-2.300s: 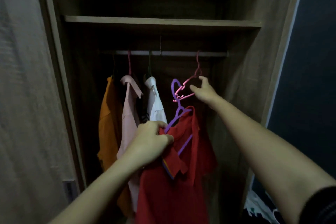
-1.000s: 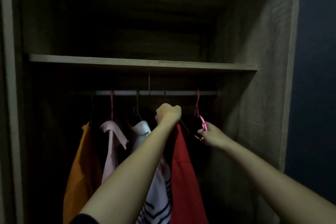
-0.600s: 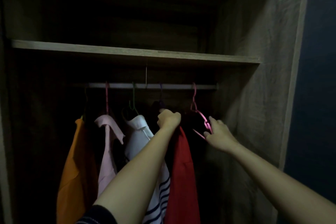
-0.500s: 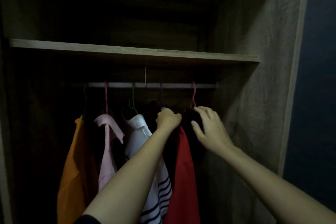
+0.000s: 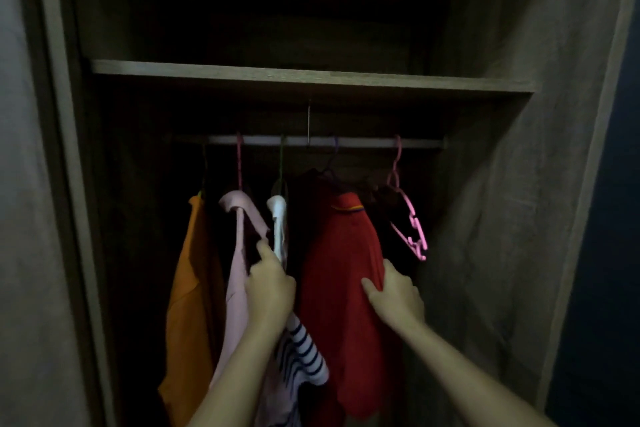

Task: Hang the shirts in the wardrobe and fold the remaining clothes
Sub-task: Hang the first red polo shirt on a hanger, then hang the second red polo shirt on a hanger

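A dim wooden wardrobe point(image 5: 519, 184), with a pale metal rail point(image 5: 363, 141) under its shelf. Below the rail's middle, the left hand point(image 5: 270, 288) has its fingers point(image 5: 265, 248) curled on the white navy-striped shirt point(image 5: 278, 218). The right hand point(image 5: 396, 295) pinches the red collared shirt point(image 5: 339, 270) at its right edge. Both shirts hang from the rail. A pale pink shirt point(image 5: 239, 274) and an orange shirt point(image 5: 190, 288) hang toward its left, and an empty pink plastic hanger point(image 5: 412, 218) at its right end.

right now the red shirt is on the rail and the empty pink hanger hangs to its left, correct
No. The head view shows the empty pink hanger to the right of the red shirt, not its left; the shirt is on the rail.
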`<state>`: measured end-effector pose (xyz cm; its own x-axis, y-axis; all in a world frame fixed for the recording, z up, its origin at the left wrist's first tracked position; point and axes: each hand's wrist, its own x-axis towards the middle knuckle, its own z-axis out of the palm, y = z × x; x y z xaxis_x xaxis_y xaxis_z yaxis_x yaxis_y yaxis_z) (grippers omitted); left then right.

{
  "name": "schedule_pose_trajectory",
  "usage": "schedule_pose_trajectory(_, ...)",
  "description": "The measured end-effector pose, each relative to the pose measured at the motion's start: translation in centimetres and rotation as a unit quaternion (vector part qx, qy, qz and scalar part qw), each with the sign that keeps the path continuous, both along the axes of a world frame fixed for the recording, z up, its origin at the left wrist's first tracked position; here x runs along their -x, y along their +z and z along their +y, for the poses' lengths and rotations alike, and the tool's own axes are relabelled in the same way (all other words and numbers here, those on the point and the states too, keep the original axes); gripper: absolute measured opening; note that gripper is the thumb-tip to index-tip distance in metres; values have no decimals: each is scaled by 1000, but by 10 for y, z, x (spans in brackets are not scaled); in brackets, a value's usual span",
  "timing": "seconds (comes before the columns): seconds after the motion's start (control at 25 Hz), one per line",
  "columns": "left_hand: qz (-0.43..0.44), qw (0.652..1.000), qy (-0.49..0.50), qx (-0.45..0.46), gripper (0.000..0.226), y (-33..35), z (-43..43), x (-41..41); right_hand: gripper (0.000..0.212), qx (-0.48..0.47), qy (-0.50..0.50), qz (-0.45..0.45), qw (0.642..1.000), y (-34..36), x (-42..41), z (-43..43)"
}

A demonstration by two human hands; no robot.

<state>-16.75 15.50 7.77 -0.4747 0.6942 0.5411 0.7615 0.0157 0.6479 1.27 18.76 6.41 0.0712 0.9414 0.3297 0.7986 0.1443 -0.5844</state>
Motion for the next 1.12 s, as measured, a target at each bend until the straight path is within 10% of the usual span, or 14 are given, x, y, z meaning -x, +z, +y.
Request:
schedule_pose_trajectory(0.44,10,989,-18,150,16,-90,-91,-41,26,47,60,-40,996,-68,-41,-72)
schedule_pose_trajectory(0.72,-46,996,-4,70,33,-80,-179,-64,61,-167,148,-20,975,-71,-43,-138)
schedule_pose_trajectory(0.92,-59,966,84,238,39,-152,-257,-43,69,-28,313,-42,948,-128,15,-197)
schedule_pose_trajectory(1.12,-56,961,160,218,45,-173,-342,37,77,41,427,-74,900,-157,102,-247)
